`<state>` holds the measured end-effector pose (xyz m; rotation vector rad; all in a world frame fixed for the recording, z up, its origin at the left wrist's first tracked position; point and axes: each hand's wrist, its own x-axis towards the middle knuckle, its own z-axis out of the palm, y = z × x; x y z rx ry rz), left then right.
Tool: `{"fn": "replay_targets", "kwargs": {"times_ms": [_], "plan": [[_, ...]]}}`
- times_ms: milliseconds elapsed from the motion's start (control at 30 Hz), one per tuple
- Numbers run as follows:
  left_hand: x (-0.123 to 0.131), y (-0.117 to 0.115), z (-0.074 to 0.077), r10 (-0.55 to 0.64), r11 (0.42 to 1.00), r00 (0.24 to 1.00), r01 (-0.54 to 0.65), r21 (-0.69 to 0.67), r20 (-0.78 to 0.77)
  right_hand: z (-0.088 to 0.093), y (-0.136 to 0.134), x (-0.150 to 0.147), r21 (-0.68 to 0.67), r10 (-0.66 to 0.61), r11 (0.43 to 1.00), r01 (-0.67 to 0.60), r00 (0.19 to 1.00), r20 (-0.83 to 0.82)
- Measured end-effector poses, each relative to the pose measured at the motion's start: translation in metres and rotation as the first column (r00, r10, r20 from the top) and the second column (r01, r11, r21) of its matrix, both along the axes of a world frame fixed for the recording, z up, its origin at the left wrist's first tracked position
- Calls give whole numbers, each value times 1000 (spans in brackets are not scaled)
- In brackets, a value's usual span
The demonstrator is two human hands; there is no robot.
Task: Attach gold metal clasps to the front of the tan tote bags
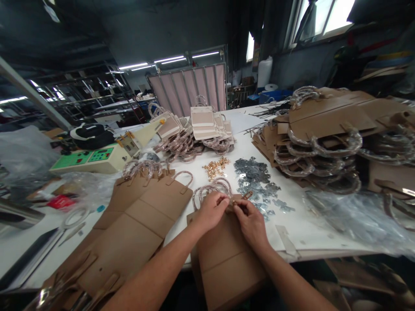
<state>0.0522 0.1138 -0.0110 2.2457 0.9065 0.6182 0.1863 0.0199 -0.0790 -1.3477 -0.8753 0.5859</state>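
Observation:
A brown bag panel (227,259) with a fold line across it lies in front of me, its plastic-wrapped handles (212,186) at the far end. My left hand (212,211) is closed, fingers pinched at the panel's top edge. Just to its right, my right hand (251,222) pinches a small gold metal fitting (234,202) against the same edge. A brown tab with a slotted metal end (248,195) sticks out beyond the right fingers. Past the hands lie a heap of gold fittings (216,167) and a wide spread of grey metal plates (253,172).
Brown bag panels (142,211) are stacked at left, and a taller pile (337,116) stands at right. Cream-and-tan bag pieces (202,123) lie at the back. A machine with green panels (87,159) stands far left. Clear plastic (353,216) covers the right table edge.

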Motion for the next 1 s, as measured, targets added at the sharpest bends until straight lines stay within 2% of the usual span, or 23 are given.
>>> {"fn": "replay_targets", "kwargs": {"times_ms": [67,133,233,333,500,633,767,1000], "plan": [[-6,-4,-4,62,992,994,-52,113,-90,2,4,7,-41,14,999,-19,992,-127],[-10,-9,-4,92,974,971,-42,221,-219,4,7,15,-64,72,994,-84,982,-174],[-9,-11,0,105,962,924,-1,272,-367,6,8,26,-118,144,983,-142,990,8],[-4,-6,4,113,969,891,-1,248,-440,10,6,35,-166,193,974,-157,955,227],[3,0,10,76,979,881,23,201,-467,12,-2,41,-161,267,962,-221,886,379],[2,-2,15,50,979,885,48,198,-464,7,-5,37,-135,218,975,-175,863,456],[-1,-8,20,59,989,886,11,148,-460,3,-7,32,-106,163,986,-127,855,492],[0,-13,24,30,995,881,21,101,-472,10,-16,28,-127,165,985,-116,841,515]]}}
